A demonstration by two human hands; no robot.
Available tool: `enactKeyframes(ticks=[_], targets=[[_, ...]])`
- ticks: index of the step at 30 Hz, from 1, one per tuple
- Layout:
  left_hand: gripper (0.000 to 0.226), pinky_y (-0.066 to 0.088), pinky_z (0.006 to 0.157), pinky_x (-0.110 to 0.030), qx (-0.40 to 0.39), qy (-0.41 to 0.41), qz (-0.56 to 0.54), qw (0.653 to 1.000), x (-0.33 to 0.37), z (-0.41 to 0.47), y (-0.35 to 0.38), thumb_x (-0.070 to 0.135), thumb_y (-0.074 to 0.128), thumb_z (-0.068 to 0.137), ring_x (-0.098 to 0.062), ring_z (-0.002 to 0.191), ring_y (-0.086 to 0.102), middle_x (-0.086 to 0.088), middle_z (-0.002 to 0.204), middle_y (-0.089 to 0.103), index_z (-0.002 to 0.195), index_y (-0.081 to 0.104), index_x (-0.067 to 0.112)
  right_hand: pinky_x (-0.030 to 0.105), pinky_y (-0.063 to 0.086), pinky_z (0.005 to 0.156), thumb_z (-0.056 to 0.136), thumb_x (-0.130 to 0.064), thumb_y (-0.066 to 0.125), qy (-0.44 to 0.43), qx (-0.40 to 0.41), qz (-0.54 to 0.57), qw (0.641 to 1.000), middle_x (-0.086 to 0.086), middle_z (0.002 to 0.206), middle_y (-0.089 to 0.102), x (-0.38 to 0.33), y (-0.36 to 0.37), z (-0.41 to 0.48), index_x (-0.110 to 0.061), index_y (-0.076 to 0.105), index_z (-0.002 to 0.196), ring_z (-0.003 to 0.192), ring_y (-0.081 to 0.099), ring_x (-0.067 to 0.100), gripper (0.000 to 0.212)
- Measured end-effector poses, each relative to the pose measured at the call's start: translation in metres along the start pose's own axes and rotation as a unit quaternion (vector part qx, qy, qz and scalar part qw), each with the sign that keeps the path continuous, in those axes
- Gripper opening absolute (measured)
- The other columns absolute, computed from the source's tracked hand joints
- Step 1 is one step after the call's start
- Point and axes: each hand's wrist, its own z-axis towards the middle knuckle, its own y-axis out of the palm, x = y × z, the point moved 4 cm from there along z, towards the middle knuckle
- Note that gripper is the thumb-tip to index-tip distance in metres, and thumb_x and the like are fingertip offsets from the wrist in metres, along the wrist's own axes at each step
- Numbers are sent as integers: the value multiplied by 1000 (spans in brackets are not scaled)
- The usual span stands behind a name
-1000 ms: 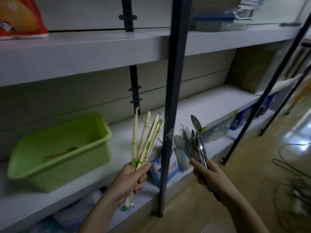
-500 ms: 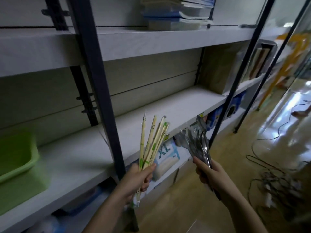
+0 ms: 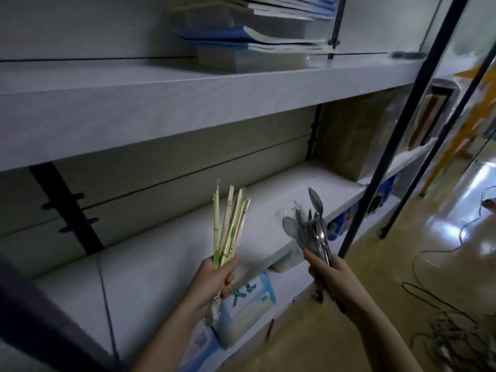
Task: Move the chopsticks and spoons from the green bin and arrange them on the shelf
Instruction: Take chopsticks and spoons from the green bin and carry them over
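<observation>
My left hand (image 3: 213, 277) grips a fan of several wrapped chopsticks (image 3: 230, 224), pale wood with green print, tips pointing up. My right hand (image 3: 326, 275) holds a bunch of several metal spoons (image 3: 311, 226) in clear wrappers, bowls upward. Both bundles hover just in front of the white middle shelf (image 3: 171, 251), at about its front edge. The green bin is out of view.
A dark upright post (image 3: 386, 162) stands right of the spoons, and another dark post (image 3: 40, 318) crosses the lower left. A brown box (image 3: 354, 135) sits at the shelf's right end. Blue-white packs (image 3: 244, 302) lie on the shelf below. Stacked books (image 3: 268, 28) rest above. Cables (image 3: 442, 304) lie on the floor.
The view has swung right along the shelf; the green bin has left the frame. Both hands keep their bundles and now sit before the shelf section between the posts.
</observation>
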Motion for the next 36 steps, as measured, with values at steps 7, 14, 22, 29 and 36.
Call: enactKeyframes(ticks=[7, 14, 22, 29, 36], targets=[[15, 36, 44, -23, 92, -10, 13, 996, 11, 55, -1, 23, 55, 91, -11, 43, 41, 0, 54, 47, 82, 53, 11, 14, 34, 43, 92, -19, 52, 3, -44, -10, 999, 6, 62, 42, -15, -20, 90, -1, 51, 92, 51, 37, 10, 18], [18, 33, 47, -22, 234, -23, 25, 972, 7, 113, 3, 19, 55, 91, -14, 48, 40, -4, 63, 45, 77, 49, 10, 29, 39, 57, 89, -30, 59, 4, -52, -95, 994, 7, 69, 56, -9, -49, 200, -3, 60, 92, 63, 48, 16, 27], [32, 34, 50, -24, 389, -137, 169, 895, -12, 157, 12, 27, 56, 88, -21, 65, 53, -9, 79, 59, 107, 61, 2, 32, 39, 70, 90, -36, 56, -22, -116, -288, 950, 10, 82, 61, 13, -63, 299, -8, 60, 90, 78, 54, 26, 28], [28, 45, 60, -24, 432, -193, 334, 815, -20, 163, 15, 28, 56, 88, -17, 74, 57, -6, 90, 62, 108, 57, 8, 31, 40, 71, 91, -46, 47, -12, -137, -405, 904, 11, 89, 58, 32, -57, 335, -9, 51, 87, 82, 53, 28, 38], [37, 48, 65, -28, 475, -212, 367, 771, -14, 167, 15, 30, 60, 84, -21, 83, 59, -10, 108, 63, 112, 54, 7, 42, 46, 89, 89, -39, 56, -15, -117, -399, 909, 22, 117, 59, 34, -55, 359, 1, 47, 115, 108, 55, 39, 48]])
